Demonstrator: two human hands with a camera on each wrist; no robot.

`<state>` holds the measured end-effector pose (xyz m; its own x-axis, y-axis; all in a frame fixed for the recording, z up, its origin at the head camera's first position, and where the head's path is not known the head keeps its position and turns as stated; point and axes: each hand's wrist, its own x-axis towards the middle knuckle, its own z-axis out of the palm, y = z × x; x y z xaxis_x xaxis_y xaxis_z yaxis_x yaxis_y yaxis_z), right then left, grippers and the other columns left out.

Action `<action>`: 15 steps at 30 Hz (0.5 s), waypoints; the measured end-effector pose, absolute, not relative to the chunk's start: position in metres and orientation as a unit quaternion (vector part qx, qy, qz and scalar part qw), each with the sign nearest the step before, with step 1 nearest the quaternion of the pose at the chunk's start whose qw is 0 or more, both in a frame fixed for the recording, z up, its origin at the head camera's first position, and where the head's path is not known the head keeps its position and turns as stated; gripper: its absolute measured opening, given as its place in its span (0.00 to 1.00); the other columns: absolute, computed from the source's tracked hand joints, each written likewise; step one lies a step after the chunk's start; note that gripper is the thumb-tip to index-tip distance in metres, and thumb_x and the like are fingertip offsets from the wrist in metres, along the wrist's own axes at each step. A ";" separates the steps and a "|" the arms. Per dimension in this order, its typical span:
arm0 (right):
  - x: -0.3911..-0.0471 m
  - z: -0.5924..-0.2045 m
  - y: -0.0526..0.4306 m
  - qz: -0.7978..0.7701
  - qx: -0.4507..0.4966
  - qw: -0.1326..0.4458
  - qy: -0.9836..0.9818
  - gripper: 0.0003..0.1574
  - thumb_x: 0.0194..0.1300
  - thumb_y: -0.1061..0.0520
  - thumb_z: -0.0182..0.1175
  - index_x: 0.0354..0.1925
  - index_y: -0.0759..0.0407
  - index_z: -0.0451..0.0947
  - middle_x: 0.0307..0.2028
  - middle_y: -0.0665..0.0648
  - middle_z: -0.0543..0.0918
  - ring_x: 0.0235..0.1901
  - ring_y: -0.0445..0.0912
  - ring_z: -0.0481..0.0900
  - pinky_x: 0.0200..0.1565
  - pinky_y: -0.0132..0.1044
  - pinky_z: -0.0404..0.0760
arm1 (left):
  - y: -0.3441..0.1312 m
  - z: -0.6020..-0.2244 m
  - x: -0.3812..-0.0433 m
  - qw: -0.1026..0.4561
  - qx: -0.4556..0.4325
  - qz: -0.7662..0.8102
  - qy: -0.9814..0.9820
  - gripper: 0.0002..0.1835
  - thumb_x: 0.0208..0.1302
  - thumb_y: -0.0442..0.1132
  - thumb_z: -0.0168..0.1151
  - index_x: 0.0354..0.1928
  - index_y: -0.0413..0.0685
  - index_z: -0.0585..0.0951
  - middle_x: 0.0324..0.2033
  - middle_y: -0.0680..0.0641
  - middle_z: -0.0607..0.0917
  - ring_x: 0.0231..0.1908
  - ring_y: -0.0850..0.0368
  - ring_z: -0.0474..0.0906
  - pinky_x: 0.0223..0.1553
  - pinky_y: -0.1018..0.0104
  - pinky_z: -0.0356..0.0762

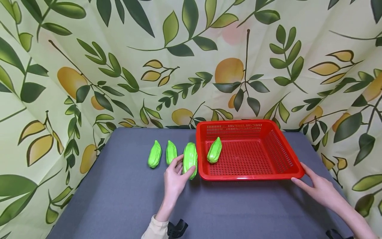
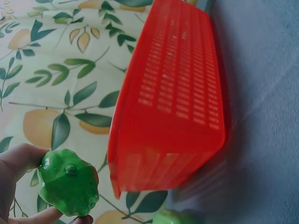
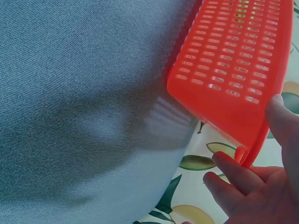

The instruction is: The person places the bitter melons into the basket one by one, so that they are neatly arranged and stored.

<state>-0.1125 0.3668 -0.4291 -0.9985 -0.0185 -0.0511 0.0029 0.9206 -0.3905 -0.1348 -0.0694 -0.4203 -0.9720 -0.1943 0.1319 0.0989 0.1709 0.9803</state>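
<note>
My left hand [image 1: 175, 179] grips a glossy green bitter gourd [image 1: 190, 161] between thumb and fingers, upright against the left side of a red plastic basket [image 1: 250, 177] in the head view. From the left wrist, the end of this gourd [image 2: 70, 182] shows, held above the table beside the basket wall [image 2: 159, 135]. My right hand [image 1: 323, 191] holds the basket's near right corner, thumb [image 3: 280, 116] on the rim and fingers under it. Inside the basket, toward its left, lies another bitter gourd [image 1: 214, 150].
Two more bitter gourds, one farther left [image 1: 154, 154] and one [image 1: 171, 152] close behind my left hand, lie on the grey-blue table [image 1: 119, 199]. A leaf-and-fruit patterned cloth [image 1: 191, 66] hangs behind the table and along both sides.
</note>
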 end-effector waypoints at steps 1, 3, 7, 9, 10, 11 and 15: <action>-0.112 -0.429 0.367 -0.199 -0.003 0.027 0.980 0.55 0.64 0.38 0.57 0.67 0.78 0.50 0.57 0.85 0.64 0.51 0.76 0.69 0.39 0.65 0.76 | -0.068 -0.421 -0.135 0.112 0.030 -0.644 -0.757 0.30 0.49 0.36 0.73 0.56 0.37 0.76 0.54 0.35 0.80 0.55 0.43 0.78 0.58 0.54 0.73; -0.112 -0.429 0.367 -0.199 -0.002 0.028 0.980 0.55 0.64 0.38 0.57 0.67 0.78 0.50 0.57 0.85 0.64 0.51 0.76 0.69 0.39 0.65 0.76 | -0.065 -0.421 -0.135 0.110 0.028 -0.645 -0.755 0.30 0.49 0.37 0.73 0.56 0.38 0.76 0.54 0.35 0.80 0.55 0.43 0.78 0.58 0.55 0.73; -0.111 -0.429 0.368 -0.197 -0.002 0.030 0.980 0.55 0.64 0.38 0.57 0.67 0.78 0.50 0.57 0.85 0.64 0.51 0.76 0.69 0.39 0.65 0.76 | -0.060 -0.422 -0.134 0.109 0.025 -0.652 -0.750 0.29 0.48 0.35 0.74 0.55 0.37 0.77 0.52 0.35 0.81 0.54 0.44 0.79 0.58 0.56 0.74; -0.111 -0.430 0.368 -0.197 -0.003 0.030 0.980 0.55 0.64 0.38 0.57 0.67 0.78 0.50 0.56 0.85 0.64 0.51 0.76 0.69 0.39 0.65 0.76 | -0.058 -0.422 -0.135 0.110 0.022 -0.657 -0.746 0.29 0.48 0.34 0.74 0.54 0.36 0.77 0.52 0.34 0.81 0.54 0.44 0.79 0.58 0.56 0.74; -0.111 -0.430 0.368 -0.197 -0.003 0.029 0.980 0.55 0.64 0.38 0.57 0.67 0.78 0.50 0.57 0.85 0.64 0.51 0.76 0.69 0.39 0.65 0.76 | -0.058 -0.422 -0.136 0.110 0.022 -0.658 -0.745 0.29 0.48 0.35 0.74 0.54 0.37 0.77 0.52 0.35 0.81 0.54 0.44 0.79 0.58 0.56 0.74; -0.112 -0.430 0.368 -0.197 -0.004 0.027 0.980 0.55 0.64 0.38 0.57 0.67 0.78 0.50 0.57 0.85 0.64 0.51 0.76 0.69 0.39 0.65 0.76 | -0.057 -0.422 -0.137 0.110 0.019 -0.657 -0.746 0.29 0.48 0.35 0.74 0.54 0.36 0.77 0.52 0.34 0.81 0.54 0.44 0.79 0.58 0.55 0.74; -0.113 -0.430 0.368 -0.199 -0.006 0.024 0.980 0.55 0.63 0.39 0.58 0.67 0.78 0.50 0.56 0.85 0.65 0.51 0.76 0.69 0.39 0.66 0.76 | -0.055 -0.421 -0.141 0.106 0.017 -0.658 -0.746 0.29 0.48 0.35 0.74 0.55 0.36 0.76 0.52 0.34 0.81 0.55 0.43 0.78 0.58 0.54 0.74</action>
<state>-0.1131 0.3682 -0.4299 -0.9988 -0.0220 -0.0435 -0.0032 0.9205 -0.3907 -0.1408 -0.0549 -0.4210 -0.9771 -0.1647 0.1349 0.1133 0.1344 0.9844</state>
